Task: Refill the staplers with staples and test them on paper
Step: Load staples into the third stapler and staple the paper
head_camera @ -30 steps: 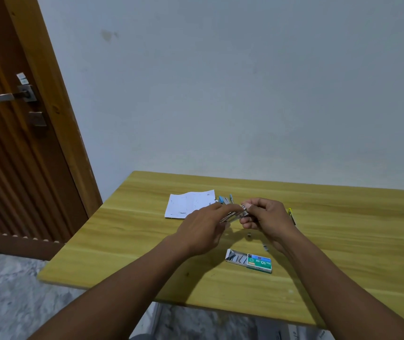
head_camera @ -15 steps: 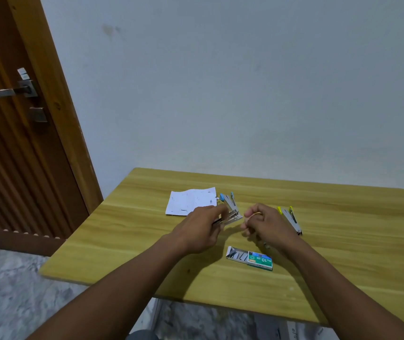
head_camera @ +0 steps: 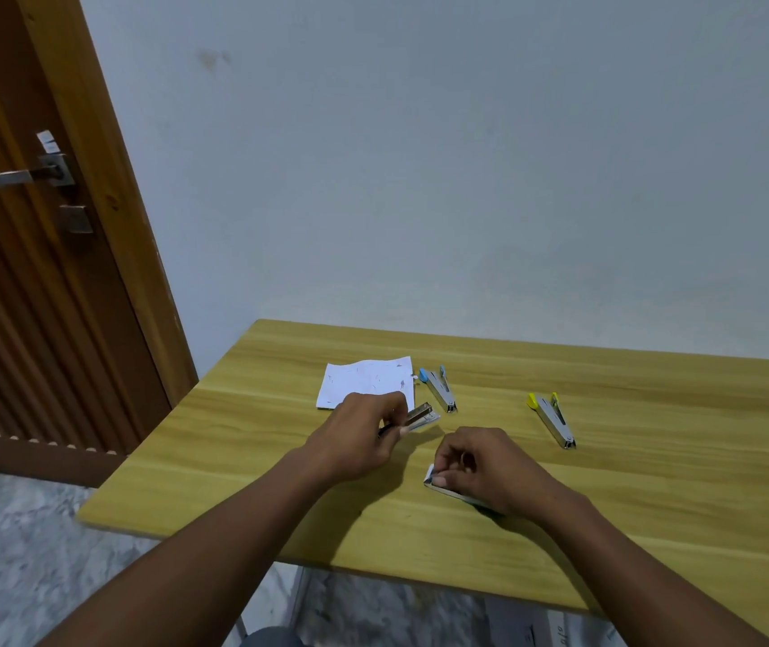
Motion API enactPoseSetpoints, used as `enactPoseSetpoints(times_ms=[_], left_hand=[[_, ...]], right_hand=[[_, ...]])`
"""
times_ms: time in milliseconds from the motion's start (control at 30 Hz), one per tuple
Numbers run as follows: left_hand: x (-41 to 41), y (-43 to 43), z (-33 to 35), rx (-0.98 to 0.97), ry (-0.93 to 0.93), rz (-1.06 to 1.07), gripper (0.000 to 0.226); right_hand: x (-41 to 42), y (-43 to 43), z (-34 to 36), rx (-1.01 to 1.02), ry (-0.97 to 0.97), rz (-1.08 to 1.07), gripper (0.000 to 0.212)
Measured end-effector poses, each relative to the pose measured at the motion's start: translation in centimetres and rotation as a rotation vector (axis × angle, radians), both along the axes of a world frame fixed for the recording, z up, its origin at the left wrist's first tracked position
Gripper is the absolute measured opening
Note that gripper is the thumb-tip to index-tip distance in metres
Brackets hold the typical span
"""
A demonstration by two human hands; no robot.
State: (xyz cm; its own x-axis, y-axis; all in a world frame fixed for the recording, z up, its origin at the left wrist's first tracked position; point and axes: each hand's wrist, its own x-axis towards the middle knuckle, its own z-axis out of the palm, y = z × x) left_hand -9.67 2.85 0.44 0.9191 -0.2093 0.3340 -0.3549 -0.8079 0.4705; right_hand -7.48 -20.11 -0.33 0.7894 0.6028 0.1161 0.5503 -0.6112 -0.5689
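My left hand [head_camera: 359,436] grips a small metal stapler [head_camera: 420,415] just above the wooden table [head_camera: 653,506]; its open front end sticks out to the right of my fingers. Lower on the table, my right hand [head_camera: 480,469] covers the staple box [head_camera: 434,478], with thumb and fingers pinching at its open left end; only the box's left edge shows. A white sheet of paper [head_camera: 364,380] lies behind my left hand. A blue-capped stapler [head_camera: 438,389] lies beside the paper, and a yellow-capped stapler [head_camera: 553,420] lies further right.
The table stands against a pale wall [head_camera: 466,179]. A brown wooden door [head_camera: 23,273] with a metal handle [head_camera: 4,177] is at the left. Marbled floor shows below the table's front edge.
My right hand left the stapler and dropped down onto the staple box. The left hand kept the stapler and stayed nearly in place. The yellow-capped stapler came into full view.
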Motion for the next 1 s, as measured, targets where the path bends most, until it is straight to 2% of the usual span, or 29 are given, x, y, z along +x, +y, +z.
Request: enactPoseSetpoints(times_ms=[167, 367, 633, 733, 1000], left_hand=[[-0.3, 0.4, 0.2, 0.045, -0.001, -0.006, 0.011], [-0.4, 0.7, 0.2, 0.079, -0.018, -0.019, 0.008], [-0.7, 1.0, 0.7, 0.139, -0.023, -0.047, 0.004], [-0.8, 0.3, 1.0, 0.171, -0.047, -0.075, 0.003], [-1.2, -1.3, 1.9, 0.167, -0.086, -0.155, 0.003]], right_hand=[[0.0, 0.7, 0.1, -0.005, 0.006, -0.022, 0.01], [0.2, 0.8, 0.3, -0.079, -0.073, 0.014, 0.01], [1.3, -1.1, 3.4, 0.292, 0.167, -0.13, 0.01], [1.6, -1.2, 4.6, 0.439, 0.25, -0.164, 0.021], [1.2, -0.7, 5.2, 0.485, 0.263, -0.091, 0.009]])
